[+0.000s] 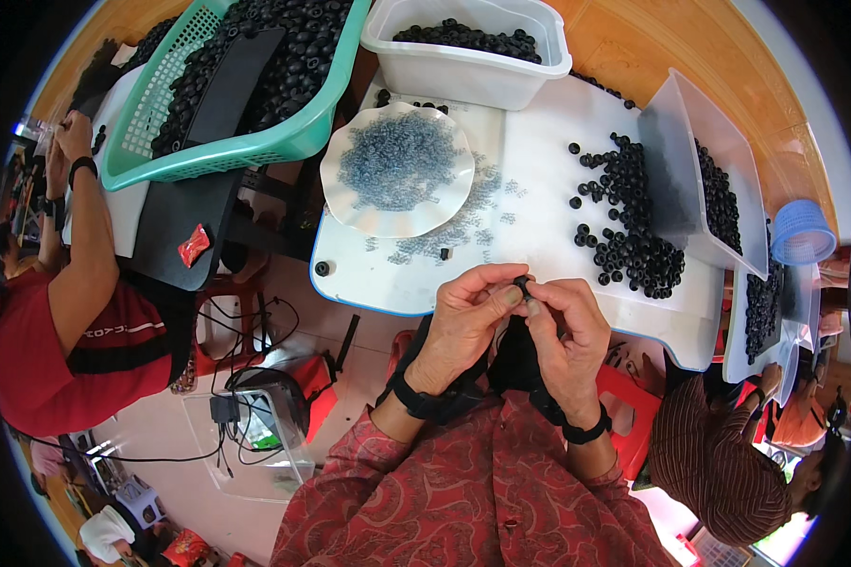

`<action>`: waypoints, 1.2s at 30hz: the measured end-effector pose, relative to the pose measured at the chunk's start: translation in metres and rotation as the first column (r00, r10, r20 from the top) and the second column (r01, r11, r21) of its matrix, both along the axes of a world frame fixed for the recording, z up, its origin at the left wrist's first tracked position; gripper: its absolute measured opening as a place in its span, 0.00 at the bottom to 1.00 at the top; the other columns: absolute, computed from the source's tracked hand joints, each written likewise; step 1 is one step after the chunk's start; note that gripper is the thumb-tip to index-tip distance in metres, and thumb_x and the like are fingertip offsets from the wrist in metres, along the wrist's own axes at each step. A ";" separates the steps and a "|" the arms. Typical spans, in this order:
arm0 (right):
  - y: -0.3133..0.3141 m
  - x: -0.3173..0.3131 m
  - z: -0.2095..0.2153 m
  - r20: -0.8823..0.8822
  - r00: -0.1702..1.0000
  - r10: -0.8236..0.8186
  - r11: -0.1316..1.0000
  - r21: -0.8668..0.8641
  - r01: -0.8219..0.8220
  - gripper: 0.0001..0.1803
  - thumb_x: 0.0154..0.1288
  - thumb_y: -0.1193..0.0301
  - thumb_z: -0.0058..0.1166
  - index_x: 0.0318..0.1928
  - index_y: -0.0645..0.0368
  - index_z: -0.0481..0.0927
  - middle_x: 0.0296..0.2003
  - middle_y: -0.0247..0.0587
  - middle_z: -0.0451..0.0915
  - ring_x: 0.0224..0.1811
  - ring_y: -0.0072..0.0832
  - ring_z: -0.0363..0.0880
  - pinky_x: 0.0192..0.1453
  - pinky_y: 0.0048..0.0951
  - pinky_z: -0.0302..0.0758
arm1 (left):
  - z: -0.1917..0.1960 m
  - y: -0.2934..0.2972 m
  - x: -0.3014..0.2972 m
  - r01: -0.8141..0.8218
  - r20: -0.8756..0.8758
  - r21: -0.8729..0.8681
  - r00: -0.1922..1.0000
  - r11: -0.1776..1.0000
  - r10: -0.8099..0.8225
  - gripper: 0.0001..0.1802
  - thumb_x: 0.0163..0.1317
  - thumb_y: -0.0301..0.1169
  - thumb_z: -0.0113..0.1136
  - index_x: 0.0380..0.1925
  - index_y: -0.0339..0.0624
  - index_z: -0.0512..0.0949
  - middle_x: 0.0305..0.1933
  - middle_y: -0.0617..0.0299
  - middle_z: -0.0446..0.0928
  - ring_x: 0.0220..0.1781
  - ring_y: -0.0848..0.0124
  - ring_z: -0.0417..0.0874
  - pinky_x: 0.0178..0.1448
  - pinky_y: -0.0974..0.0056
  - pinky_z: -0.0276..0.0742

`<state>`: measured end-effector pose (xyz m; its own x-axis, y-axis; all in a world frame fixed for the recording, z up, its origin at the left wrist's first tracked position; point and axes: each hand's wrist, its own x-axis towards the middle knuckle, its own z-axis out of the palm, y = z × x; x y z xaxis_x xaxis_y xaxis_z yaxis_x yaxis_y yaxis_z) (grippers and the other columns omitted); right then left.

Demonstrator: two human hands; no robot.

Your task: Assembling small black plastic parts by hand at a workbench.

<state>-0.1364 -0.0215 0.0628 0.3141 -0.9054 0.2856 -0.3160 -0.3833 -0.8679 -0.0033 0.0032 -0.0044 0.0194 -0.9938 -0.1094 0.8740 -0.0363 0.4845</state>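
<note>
Both arms reach forward from the torso (473,496), one to each side of its midline, converging ahead of it. Left forearm (396,419) angles inward and away from the torso; right forearm (593,459) is the steeper of the two, its wrist (586,425) a little nearer the torso than the left wrist (422,397). Left hand (465,317): back up, knuckles bent, thumb (497,303) and index in a tight pinch. Right hand (577,338): thumb (543,324) and index likewise brought together, tips meeting the left's straight ahead of the torso. Remaining fingers of both hands curled, partly hidden. Upper arms sleeved.
</note>
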 end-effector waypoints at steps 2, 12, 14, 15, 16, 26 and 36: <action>-0.001 -0.001 0.001 0.049 0.999 0.013 0.998 0.064 -0.017 0.11 0.65 0.85 0.56 0.47 0.66 0.82 0.41 0.41 0.78 0.36 0.20 0.82 0.37 0.19 0.77 | 0.000 0.000 0.000 -0.003 0.001 -0.009 1.000 1.000 0.003 0.15 0.68 0.21 0.60 0.54 0.36 0.80 0.50 0.55 0.83 0.48 0.71 0.84 0.55 0.65 0.83; 0.004 -0.001 0.011 0.289 0.955 -0.060 0.905 0.421 -0.070 0.09 0.71 0.80 0.55 0.49 0.65 0.81 0.39 0.35 0.83 0.35 0.15 0.79 0.36 0.15 0.74 | -0.008 0.000 0.002 0.097 -0.285 -0.062 0.952 0.993 -0.110 0.15 0.71 0.22 0.56 0.56 0.34 0.77 0.45 0.58 0.82 0.42 0.72 0.83 0.50 0.68 0.81; 0.004 0.001 0.012 0.289 0.955 -0.071 0.906 0.419 -0.060 0.09 0.71 0.79 0.56 0.49 0.65 0.81 0.38 0.34 0.84 0.35 0.14 0.79 0.35 0.15 0.74 | -0.007 0.000 0.001 0.104 -0.318 -0.048 0.941 0.993 -0.114 0.15 0.71 0.22 0.56 0.56 0.34 0.77 0.45 0.58 0.82 0.42 0.72 0.83 0.49 0.68 0.81; 0.005 0.001 0.012 0.290 0.954 -0.080 0.908 0.417 -0.051 0.09 0.72 0.78 0.56 0.49 0.65 0.82 0.37 0.33 0.85 0.34 0.13 0.79 0.35 0.14 0.73 | -0.009 0.000 0.002 0.113 -0.328 -0.068 0.936 0.991 -0.129 0.15 0.71 0.23 0.56 0.56 0.34 0.77 0.45 0.57 0.82 0.43 0.72 0.82 0.50 0.67 0.80; 0.004 0.000 0.012 0.290 0.954 -0.080 0.908 0.417 -0.051 0.09 0.72 0.78 0.56 0.49 0.65 0.82 0.37 0.33 0.85 0.34 0.13 0.79 0.35 0.14 0.73 | -0.010 0.000 0.002 0.120 -0.338 -0.088 0.930 0.989 -0.143 0.15 0.71 0.23 0.56 0.56 0.34 0.77 0.46 0.57 0.82 0.44 0.72 0.82 0.51 0.67 0.80; 0.000 -0.006 0.003 0.289 0.953 -0.097 0.905 0.424 -0.036 0.08 0.71 0.78 0.57 0.48 0.64 0.83 0.36 0.33 0.83 0.34 0.15 0.81 0.33 0.15 0.74 | -0.005 -0.002 0.002 0.078 -0.340 -0.145 0.932 0.986 -0.124 0.13 0.71 0.24 0.56 0.54 0.35 0.77 0.48 0.57 0.80 0.45 0.73 0.81 0.53 0.66 0.80; -0.001 -0.002 0.003 0.184 0.982 -0.036 0.970 0.244 -0.010 0.07 0.69 0.82 0.57 0.46 0.67 0.82 0.39 0.38 0.80 0.33 0.18 0.80 0.36 0.17 0.76 | -0.005 -0.001 0.002 0.072 -0.287 -0.091 0.953 0.993 -0.096 0.14 0.72 0.22 0.55 0.55 0.33 0.77 0.47 0.56 0.81 0.45 0.73 0.82 0.53 0.65 0.82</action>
